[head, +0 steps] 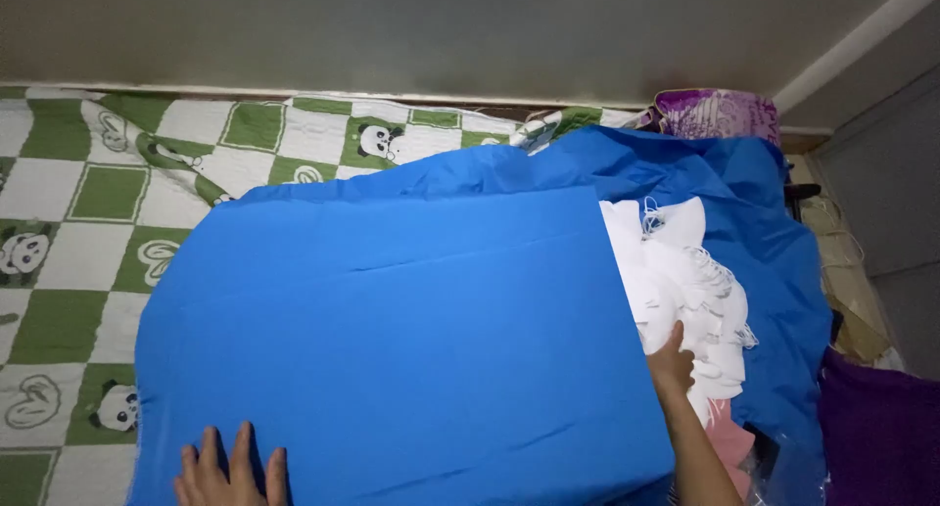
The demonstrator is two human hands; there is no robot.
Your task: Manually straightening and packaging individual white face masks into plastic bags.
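Bedding with green checks and pandas [88,203] lies at the left; left hand [230,467] rests flat, fingers [241,447] spread open, on the near edge of the blue fabric [392,340]; right hand [672,364] presses the fabric's right edge, fingers extended, beside white cloth pieces [685,281].

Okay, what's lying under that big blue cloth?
Under the blue cloth, a green and white panda quilt shows at its left edge, and white frayed fabric pieces stick out on the right. Whatever lies beneath its middle is covered.
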